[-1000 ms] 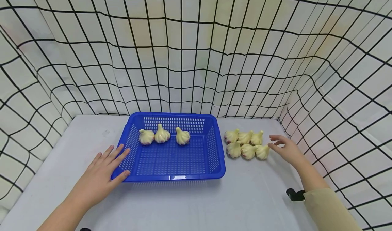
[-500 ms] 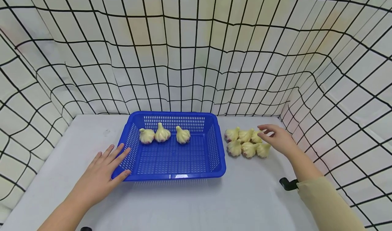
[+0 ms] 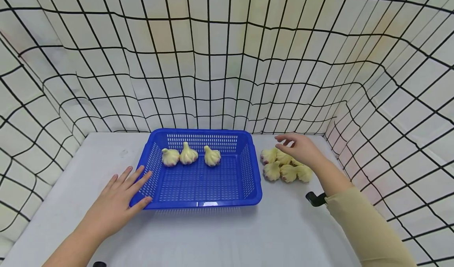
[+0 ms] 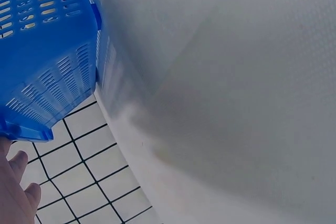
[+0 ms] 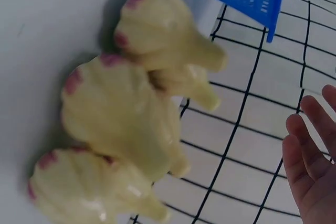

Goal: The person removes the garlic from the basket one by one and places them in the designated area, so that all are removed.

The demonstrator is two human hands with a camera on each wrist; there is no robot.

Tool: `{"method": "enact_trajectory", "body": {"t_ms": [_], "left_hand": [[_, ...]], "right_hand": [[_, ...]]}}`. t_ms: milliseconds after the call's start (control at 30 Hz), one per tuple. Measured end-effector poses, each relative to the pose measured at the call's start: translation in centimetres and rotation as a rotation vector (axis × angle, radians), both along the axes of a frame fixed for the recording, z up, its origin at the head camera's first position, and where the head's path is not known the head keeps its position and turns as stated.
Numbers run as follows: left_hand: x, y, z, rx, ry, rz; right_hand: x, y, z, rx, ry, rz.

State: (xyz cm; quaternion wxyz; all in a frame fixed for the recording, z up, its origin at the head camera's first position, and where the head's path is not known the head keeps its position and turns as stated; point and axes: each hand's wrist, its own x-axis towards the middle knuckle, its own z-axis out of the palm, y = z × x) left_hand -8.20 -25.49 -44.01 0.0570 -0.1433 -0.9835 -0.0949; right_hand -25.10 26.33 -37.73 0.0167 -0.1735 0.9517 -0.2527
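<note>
My left hand [image 3: 113, 202] lies with spread, straight fingers on the left rim of a blue plastic basket [image 3: 198, 204]. Inside the basket, along its back, sit a garlic bulb [image 3: 170, 157] at the left, another garlic bulb [image 3: 188, 154] beside it and a third garlic bulb [image 3: 212, 156] a little apart. To the basket's right, several garlic bulbs [image 3: 288, 173] are grouped in two rows. Over the back row hovers my right hand [image 3: 299, 147], fingers loosely bent and nothing held. It hides part of that row. In the right wrist view the fingers stand apart from the garlic bulbs [image 5: 115, 111].
A white table [image 3: 227, 235] bears the basket and the garlic. Black grid netting [image 3: 209, 78] over white sheeting encloses the back and both sides. A small black piece [image 3: 315, 199] sticks out by the right sleeve.
My right hand has moved left, from beside the right end of the garlic group to above its back row. The left hand and the basket stay put.
</note>
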Motion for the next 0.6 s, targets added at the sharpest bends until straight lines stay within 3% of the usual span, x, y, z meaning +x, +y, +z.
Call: {"method": "enact_trajectory", "body": {"t_ms": [233,600], "left_hand": [[-0.1,0.1,0.3,-0.012,0.025,-0.006],[-0.1,0.1,0.1,-0.023,-0.001,-0.01]], "right_hand": [[-0.9,-3.4,1.3,-0.011,0.0,0.07],[-2.6,-8.9,2.6,-0.009,0.021,0.191]]}}
